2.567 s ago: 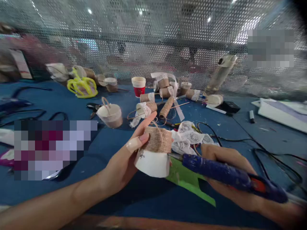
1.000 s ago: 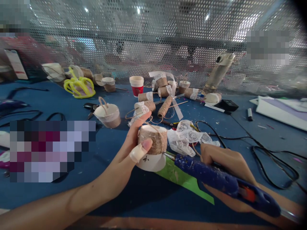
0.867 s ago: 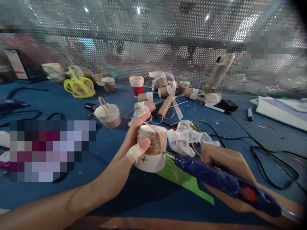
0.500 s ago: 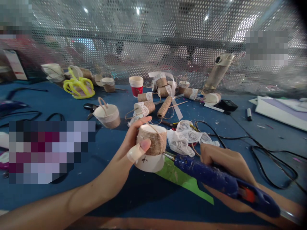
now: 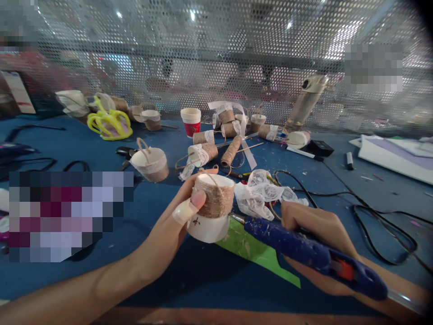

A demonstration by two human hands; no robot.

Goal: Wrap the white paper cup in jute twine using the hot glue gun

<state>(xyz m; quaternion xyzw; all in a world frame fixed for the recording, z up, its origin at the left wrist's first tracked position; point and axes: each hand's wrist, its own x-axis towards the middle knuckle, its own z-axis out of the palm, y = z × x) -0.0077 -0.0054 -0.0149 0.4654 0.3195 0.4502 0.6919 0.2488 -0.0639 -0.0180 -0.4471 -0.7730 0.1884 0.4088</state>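
Note:
Wrapped around a paper cup (image 5: 208, 229) is my left hand (image 5: 181, 216), its thumb pressed on the near side. Brown twine (image 5: 216, 198) is wound round the upper part of the cup; the white lower part carries a dark mark. My right hand (image 5: 314, 230) grips a blue glue gun (image 5: 291, 243). Its metal nozzle points at the lower edge of the twine, touching or very close to it. Beneath the cup and nozzle lies a green sheet (image 5: 257, 255). White lace (image 5: 257, 194) is bunched just behind the nozzle.
Behind stand a red-and-white cup stack (image 5: 191, 123), a twine spool (image 5: 232, 151), a handled cup (image 5: 150, 162), a yellow-trimmed basket (image 5: 110, 125) and several twine-wrapped cups. A black cable (image 5: 375, 253) loops at right. A bottle (image 5: 307, 101) leans near the perforated metal screen (image 5: 135, 54).
My left hand has turned the cup slightly, so its dark mark has shifted left. The glue gun stays at the twine's lower edge. The whole view shifted a little.

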